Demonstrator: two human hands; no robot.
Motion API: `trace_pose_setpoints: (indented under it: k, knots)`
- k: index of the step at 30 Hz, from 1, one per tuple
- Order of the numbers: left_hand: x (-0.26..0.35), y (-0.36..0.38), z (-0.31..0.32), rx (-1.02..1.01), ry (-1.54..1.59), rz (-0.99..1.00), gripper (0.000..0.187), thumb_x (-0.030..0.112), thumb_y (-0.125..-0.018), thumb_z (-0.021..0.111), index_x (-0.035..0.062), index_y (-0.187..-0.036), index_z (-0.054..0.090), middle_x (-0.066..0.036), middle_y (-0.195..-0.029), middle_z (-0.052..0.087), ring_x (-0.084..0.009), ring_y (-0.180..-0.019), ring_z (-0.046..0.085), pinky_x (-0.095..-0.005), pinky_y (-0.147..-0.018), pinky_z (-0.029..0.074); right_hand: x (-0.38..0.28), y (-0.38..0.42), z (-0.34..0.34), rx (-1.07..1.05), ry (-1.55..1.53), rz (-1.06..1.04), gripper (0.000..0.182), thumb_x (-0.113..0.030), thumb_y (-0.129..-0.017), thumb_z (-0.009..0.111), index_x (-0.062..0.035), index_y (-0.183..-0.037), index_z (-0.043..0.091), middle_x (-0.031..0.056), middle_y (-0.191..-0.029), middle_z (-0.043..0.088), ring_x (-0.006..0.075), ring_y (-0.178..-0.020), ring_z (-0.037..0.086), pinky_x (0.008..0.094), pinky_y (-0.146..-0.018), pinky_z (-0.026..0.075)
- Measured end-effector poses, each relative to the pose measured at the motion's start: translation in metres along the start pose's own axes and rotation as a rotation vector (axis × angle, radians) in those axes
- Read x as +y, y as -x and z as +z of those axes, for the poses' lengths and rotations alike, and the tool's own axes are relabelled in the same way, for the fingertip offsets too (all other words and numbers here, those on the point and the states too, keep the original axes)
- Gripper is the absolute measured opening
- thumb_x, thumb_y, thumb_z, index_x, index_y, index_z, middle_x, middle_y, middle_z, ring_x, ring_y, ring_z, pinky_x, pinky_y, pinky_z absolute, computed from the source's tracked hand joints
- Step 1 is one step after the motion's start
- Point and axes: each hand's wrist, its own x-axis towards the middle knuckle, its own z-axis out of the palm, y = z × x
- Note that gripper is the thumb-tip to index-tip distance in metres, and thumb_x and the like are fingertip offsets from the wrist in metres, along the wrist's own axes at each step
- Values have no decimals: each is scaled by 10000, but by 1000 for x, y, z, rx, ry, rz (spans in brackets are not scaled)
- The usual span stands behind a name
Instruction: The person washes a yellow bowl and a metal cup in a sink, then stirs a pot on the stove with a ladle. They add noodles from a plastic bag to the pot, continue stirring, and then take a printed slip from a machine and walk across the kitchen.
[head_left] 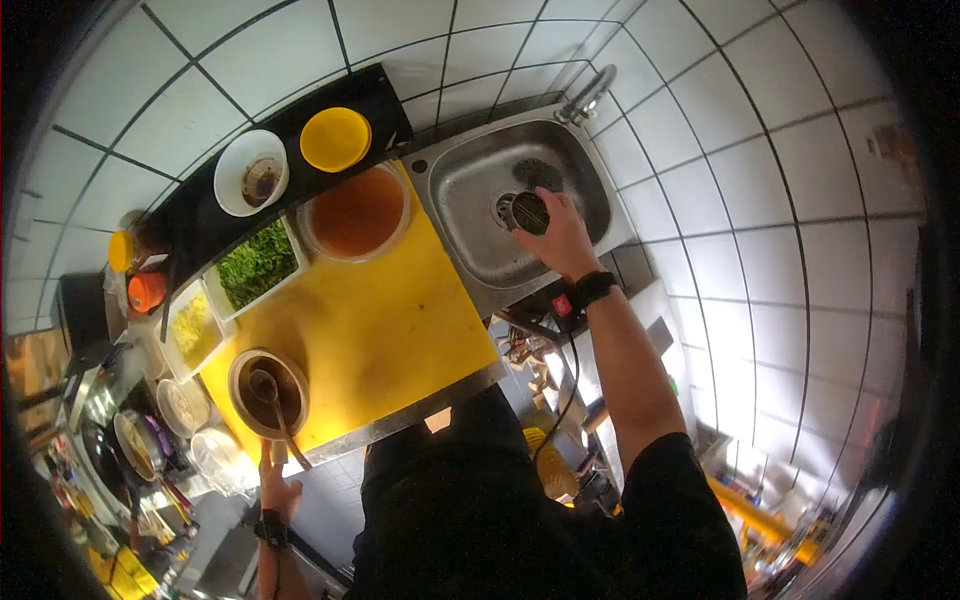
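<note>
My right hand (pixel 556 232) is over the steel sink (pixel 470 245), its fingers closed round a small, round, dark object with a thin rim (pixel 529 213). What that object is I cannot make out. Just beyond it, a dark round pad-like thing (pixel 538 174) lies in the basin. At lower left, my left hand (pixel 276 488) has its fingers stretched toward the near side of a bowl of dark brown contents (pixel 291 388), seemingly touching it; the thumb stands apart. A spoon (pixel 268 392) leans in that bowl, its handle hanging over the rim near my fingers.
On the yellow board (pixel 385 320) stand a tub of reddish-brown liquid (pixel 356 215), a container of chopped greens (pixel 257 262) and one with pale yellow pieces (pixel 193 328). A white bowl (pixel 240 190) and yellow bowls (pixel 335 138) sit on the black ledge. The faucet (pixel 590 98) rises behind the sink.
</note>
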Motion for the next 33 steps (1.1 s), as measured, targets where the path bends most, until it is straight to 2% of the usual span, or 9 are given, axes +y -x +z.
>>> trace_pose_setpoints:
  k: [5, 7, 8, 11, 14, 18, 21, 24, 33]
  knots:
    - [-2, 2, -31, -187, -233, 109, 693, 60, -653, 649, 5, -1330, 508, -263, -1526, 219, -438, -1316, 335, -441, -1108, 337, -15, 24, 5, 97, -83, 94, 675, -333, -719, 754, 14, -1259, 547, 221, -1175, 534, 368, -1100, 544, 396, -969, 450]
    - [-18, 1, -34, -222, -282, 220, 635, 51, -647, 652, 2, -1274, 565, -259, -1533, 216, -438, -1325, 334, -447, -1105, 339, -27, 31, 8, 20, -64, 279, 655, -364, -723, 732, 10, -1237, 571, 231, -1174, 525, 376, -1123, 532, 388, -976, 446]
    - [-23, 2, -37, -235, -273, 255, 622, 50, -644, 656, 1, -1259, 578, -256, -1537, 211, -434, -1333, 329, -449, -1107, 336, -29, 34, 14, 77, 5, 264, 592, -360, -721, 719, 18, -1166, 617, 219, -1087, 601, 332, -1039, 594, 365, -910, 480]
    - [-28, 7, -45, -314, -270, 298, 585, 54, -645, 671, 0, -1224, 611, -252, -1546, 198, -423, -1375, 289, -441, -1128, 311, -30, 43, 24, -39, -241, 319, 546, -356, -706, 726, 32, -1082, 652, 200, -965, 676, 286, -890, 651, 350, -802, 514]
    - [-31, 4, -49, -349, -270, 372, 561, 52, -663, 657, 1, -1220, 612, -263, -1542, 199, -435, -1382, 270, -456, -1136, 292, -23, 53, 44, -12, -236, 391, 508, -357, -700, 727, 42, -1010, 672, 172, -867, 705, 253, -781, 669, 355, -724, 525]
    - [-37, -1, -49, -379, -303, 365, 567, 68, -665, 651, 8, -1227, 604, -274, -1535, 206, -453, -1371, 276, -487, -1139, 271, -4, 56, 68, 10, -235, 412, 512, -360, -700, 728, 43, -1009, 671, 175, -887, 702, 259, -799, 671, 363, -736, 532]
    - [-31, -3, -55, -414, -348, 364, 619, 91, -672, 651, 17, -1280, 563, -281, -1533, 205, -471, -1389, 234, -505, -1153, 231, 0, 53, 78, -21, -169, 503, 503, -361, -694, 726, 47, -984, 676, 182, -875, 700, 273, -782, 675, 368, -739, 538]
    - [-26, -8, -55, -448, -406, 340, 772, 111, -694, 649, 47, -1420, 397, -290, -1532, 194, -490, -1428, 115, -529, -1167, 175, 9, 51, 86, -69, -132, 545, 509, -368, -683, 725, 57, -959, 679, 207, -882, 699, 302, -783, 684, 381, -741, 545]
    - [-31, -12, -51, -561, -332, 290, 883, 132, -691, 628, 68, -1494, 265, -323, -1544, 86, -527, -1420, 71, -543, -1163, 176, 35, 48, 102, -54, -89, 499, 542, -394, -669, 716, 69, -949, 679, 247, -898, 685, 354, -830, 680, 403, -770, 547]
